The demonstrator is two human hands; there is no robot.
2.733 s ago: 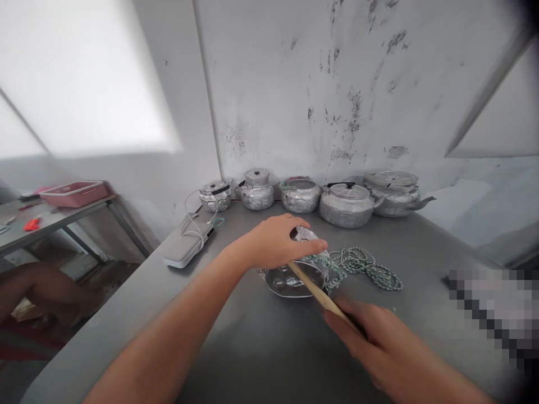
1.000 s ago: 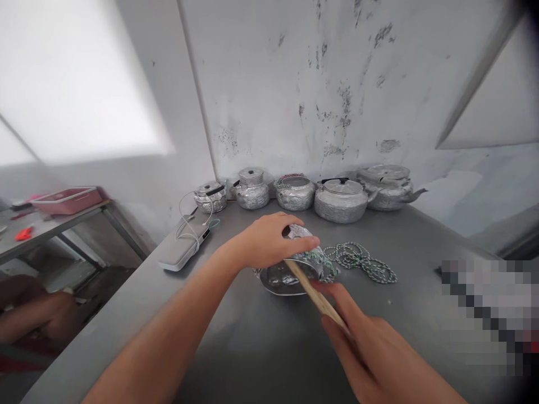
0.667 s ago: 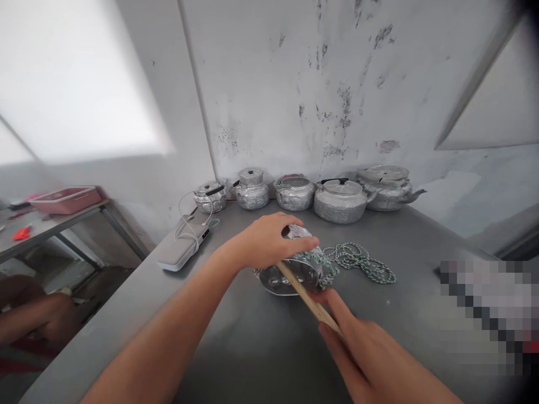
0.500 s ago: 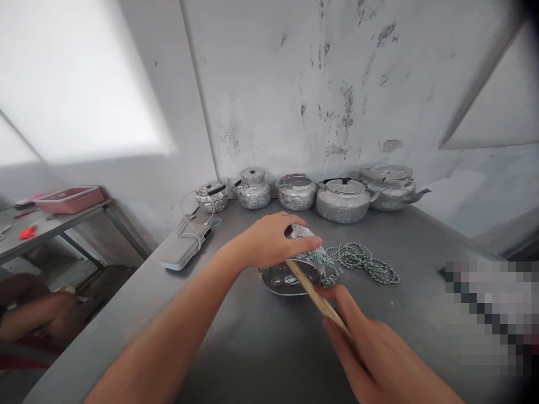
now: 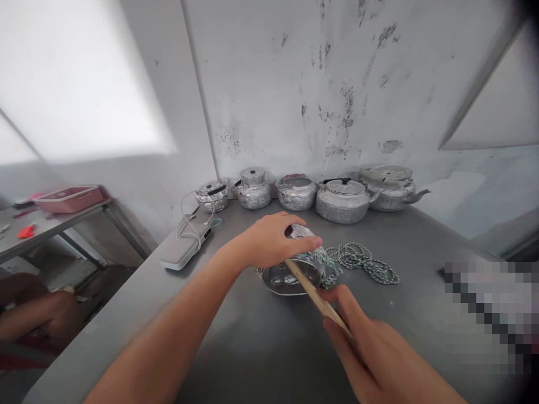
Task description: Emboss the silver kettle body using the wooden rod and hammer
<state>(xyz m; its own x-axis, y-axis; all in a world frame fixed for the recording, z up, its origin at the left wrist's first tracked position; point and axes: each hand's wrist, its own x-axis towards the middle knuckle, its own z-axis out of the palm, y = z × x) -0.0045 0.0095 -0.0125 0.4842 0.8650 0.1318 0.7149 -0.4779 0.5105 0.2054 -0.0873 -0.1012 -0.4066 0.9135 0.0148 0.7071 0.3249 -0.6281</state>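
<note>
A dented silvery metal pot [image 5: 290,278] lies tipped on its side on the grey table [image 5: 236,342], its open mouth facing me. My left hand [image 5: 273,240] wraps over the top of it and holds it, thumb stretched along the upper side. In my right hand [image 5: 351,331] is a wooden stick [image 5: 309,289], closed between thumb and fingers. The stick's far end reaches to the pot's mouth below my left hand; its tip is hidden. Green-and-white cord [image 5: 330,272] hangs round the pot's right side.
Against the wall stand several aluminium kettles and pots, among them a wide lidded kettle [image 5: 343,202]. Coiled cord [image 5: 366,264] lies to the right. A power bank with a cable [image 5: 185,247] rests at left. A pink basket [image 5: 71,199] sits on another table, near a person's legs [image 5: 42,314].
</note>
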